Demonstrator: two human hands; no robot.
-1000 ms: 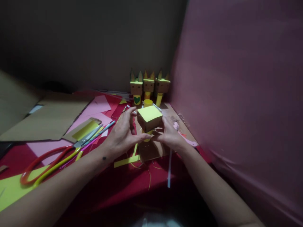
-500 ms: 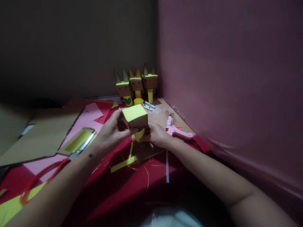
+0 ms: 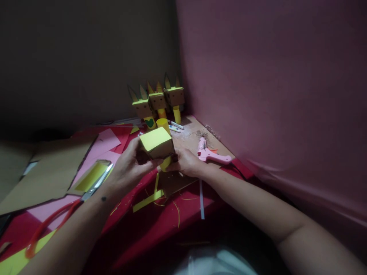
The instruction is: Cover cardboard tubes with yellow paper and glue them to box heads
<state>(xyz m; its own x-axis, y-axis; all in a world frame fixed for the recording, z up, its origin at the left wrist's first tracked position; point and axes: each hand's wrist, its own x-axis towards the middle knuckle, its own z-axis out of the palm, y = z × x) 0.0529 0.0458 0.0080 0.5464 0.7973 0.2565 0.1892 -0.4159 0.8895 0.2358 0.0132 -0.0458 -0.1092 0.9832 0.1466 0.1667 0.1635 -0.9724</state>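
Cardboard box [image 3: 157, 143] grasped in two hands over a red-covered counter [image 3: 155, 221]

A dark grey wall [image 3: 86, 57] fills the back of the room; a pink-covered wall [image 3: 272, 76] runs down the right. The counter is strewn with coloured paper, with a large cardboard sheet [image 3: 54, 172] at far left and a smaller cardboard board [image 3: 220, 147] in the middle.

The box is above the board's near end, brown-sided with a bright yellow top. A yellow paper tube [image 3: 165, 164] shows directly beneath; whether they are joined cannot be told. The left grip [image 3: 130, 162] grasps the box, thumb low on its front; the right grip [image 3: 187, 162] grasps the tube from the right.

Behind stand three box-headed figures [image 3: 157, 101] with pointed ears, the leftmost bearing a green heart. Red-handled scissors [image 3: 86, 195] lie at left, partly hidden by the forearm; a pink glue gun [image 3: 210, 156] rests at the board's right. A yellow cylinder [image 3: 163, 124] stands between box and figures, its inside too small to read. White markers [image 3: 177, 125] lie beside it, and yellow strips [image 3: 147, 201] near the board's front edge.
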